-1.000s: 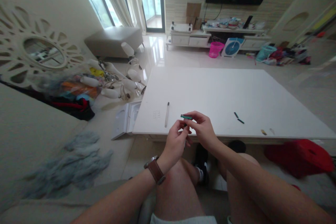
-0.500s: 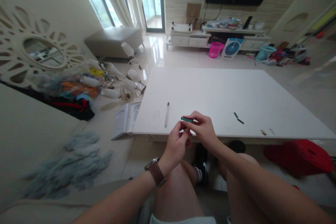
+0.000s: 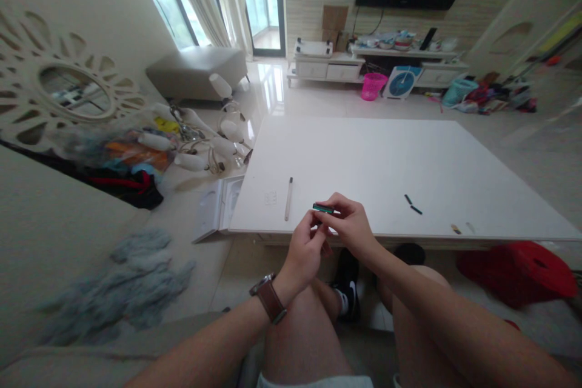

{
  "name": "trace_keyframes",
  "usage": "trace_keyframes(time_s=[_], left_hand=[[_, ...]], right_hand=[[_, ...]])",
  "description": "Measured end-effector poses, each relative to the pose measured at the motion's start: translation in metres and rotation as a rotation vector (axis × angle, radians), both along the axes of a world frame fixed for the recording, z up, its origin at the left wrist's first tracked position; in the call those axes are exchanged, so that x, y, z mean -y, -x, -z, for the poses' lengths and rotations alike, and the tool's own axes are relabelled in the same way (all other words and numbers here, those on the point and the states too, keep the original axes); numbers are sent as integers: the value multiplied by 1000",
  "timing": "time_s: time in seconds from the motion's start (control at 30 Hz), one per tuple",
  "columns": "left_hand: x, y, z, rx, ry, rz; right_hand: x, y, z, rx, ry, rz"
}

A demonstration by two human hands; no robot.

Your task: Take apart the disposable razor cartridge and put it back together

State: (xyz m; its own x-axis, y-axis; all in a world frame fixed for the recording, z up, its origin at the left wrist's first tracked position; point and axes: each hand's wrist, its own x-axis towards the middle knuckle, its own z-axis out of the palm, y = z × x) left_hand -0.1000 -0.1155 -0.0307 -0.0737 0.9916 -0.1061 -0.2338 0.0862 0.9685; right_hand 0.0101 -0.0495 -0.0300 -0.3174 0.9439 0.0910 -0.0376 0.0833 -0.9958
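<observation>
Both hands meet just over the near edge of the white table (image 3: 364, 157). Between the thumb and fingers of my right hand (image 3: 352, 217) is a small, flat black-and-green piece (image 3: 323, 208), too small to identify. My left hand (image 3: 308, 242) is closed right below and touches it at its left end; its fingertips are partly hidden. A slim pale stick with a dark tip (image 3: 289, 199) lies on the table left of my hands. Two short dark green strips (image 3: 416, 210) rest on the tabletop to the right.
Near the table's front right edge lie a small yellow-and-black piece (image 3: 456, 229) and a clear bit (image 3: 470, 228). A red stool (image 3: 522, 273) stands below that corner. An opened white box (image 3: 209, 211) leans by the left side, with a lamp (image 3: 191, 162) on the floor behind.
The black-and-green piece has tilted slightly in my fingers, showing more of its dark face. Both hands stay in nearly the same place.
</observation>
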Motion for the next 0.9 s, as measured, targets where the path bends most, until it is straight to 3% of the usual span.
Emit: trace_keyframes(time_s=[0.17,0.5,0.9], left_hand=[[1,-1,-1,3,0,5],[1,-1,0,8,-6,8],[0,-1,1,11,-8,7]], right_hand=[[-1,0,-1,18,-58,21],[2,3,-7,-10,53,-10],[2,2,-5,-21,21,7]])
